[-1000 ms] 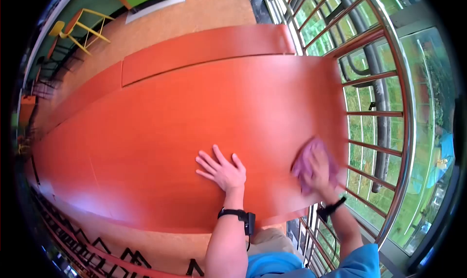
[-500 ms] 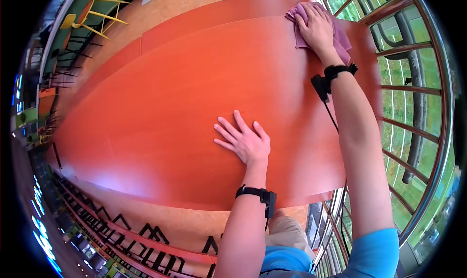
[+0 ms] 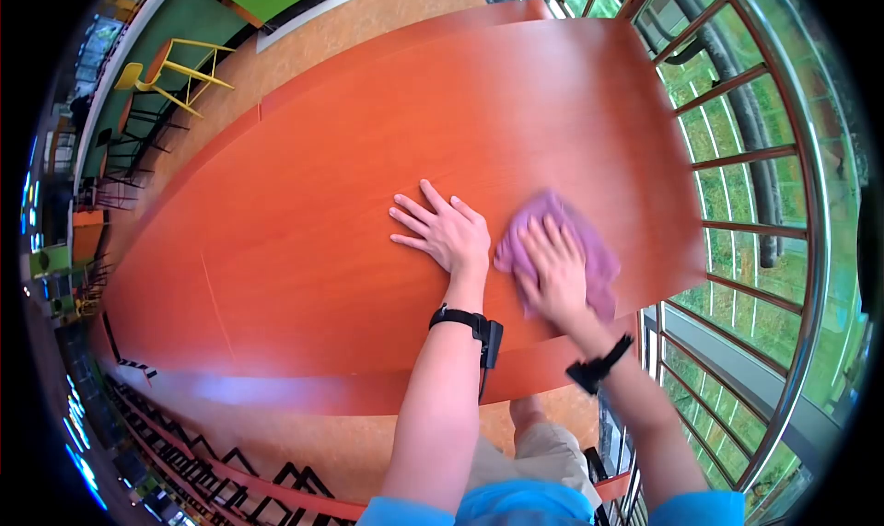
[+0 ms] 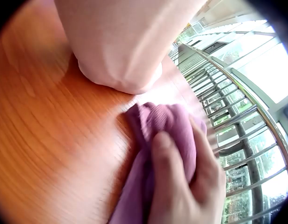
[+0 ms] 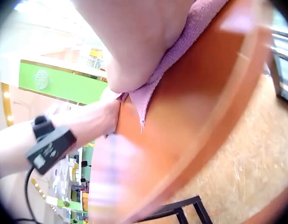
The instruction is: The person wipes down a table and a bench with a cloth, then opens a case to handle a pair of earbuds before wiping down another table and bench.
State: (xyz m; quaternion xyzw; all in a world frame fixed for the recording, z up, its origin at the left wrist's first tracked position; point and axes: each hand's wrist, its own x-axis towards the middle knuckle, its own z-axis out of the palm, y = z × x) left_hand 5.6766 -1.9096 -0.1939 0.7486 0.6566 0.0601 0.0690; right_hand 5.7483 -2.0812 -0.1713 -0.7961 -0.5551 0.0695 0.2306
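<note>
Head view: left hand [image 3: 451,236] spread flat on table [image 3: 368,148], right hand [image 3: 552,273] presses cloth [image 3: 603,259].

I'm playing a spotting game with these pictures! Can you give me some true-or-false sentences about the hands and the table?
1. The right hand presses a purple cloth onto the table. True.
2. The left hand holds a sponge. False: it lies flat on the table, holding nothing.
3. The table is blue. False: it is orange-red.
4. A yellow chair stands beyond the table. True.
</note>
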